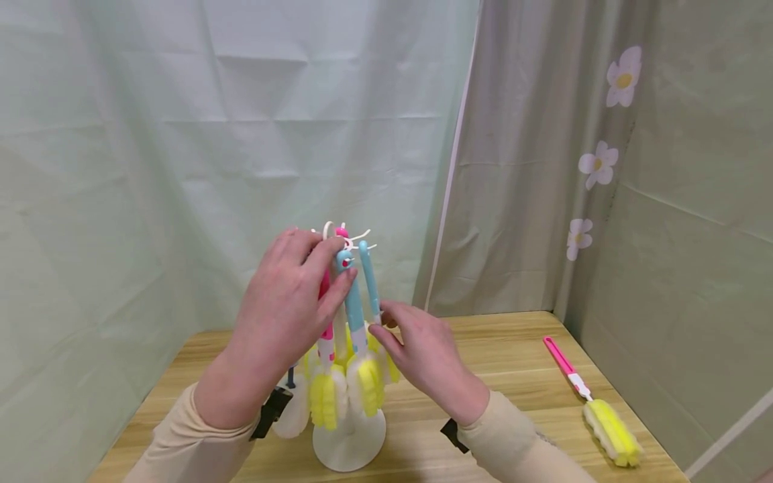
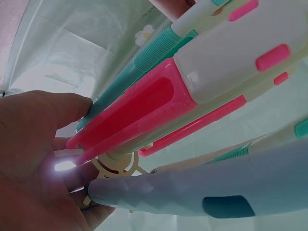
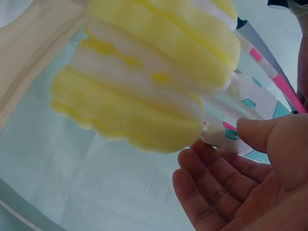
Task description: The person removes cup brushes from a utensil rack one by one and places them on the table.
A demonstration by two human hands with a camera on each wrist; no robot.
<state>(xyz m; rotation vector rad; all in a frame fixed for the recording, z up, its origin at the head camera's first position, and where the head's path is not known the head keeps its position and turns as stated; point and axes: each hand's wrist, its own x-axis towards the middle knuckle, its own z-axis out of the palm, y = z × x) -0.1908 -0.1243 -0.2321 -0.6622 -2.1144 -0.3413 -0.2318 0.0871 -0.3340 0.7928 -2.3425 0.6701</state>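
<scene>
A white rack (image 1: 349, 446) with a round base stands on the table, hung with several sponge bottle brushes. My left hand (image 1: 294, 282) grips around the rack's top, its thumb against the upper end of a blue-handled brush (image 1: 353, 298). In the left wrist view, that hand's fingers (image 2: 98, 216) reach behind the hooks, partly hidden by a pink-handled brush (image 2: 139, 108). On the rack's right side, my right hand (image 1: 425, 342) pinches a second blue-handled brush (image 1: 370, 282) low on its handle. This brush's yellow-and-white sponge (image 3: 130, 115) fills much of the right wrist view.
A loose pink-handled sponge brush (image 1: 611, 429) lies at the right of the wooden table (image 1: 495, 362). Left of the rack's pole hangs a white sponge head (image 1: 292, 409). Pale curtains (image 1: 241, 134) surround the table's back and sides.
</scene>
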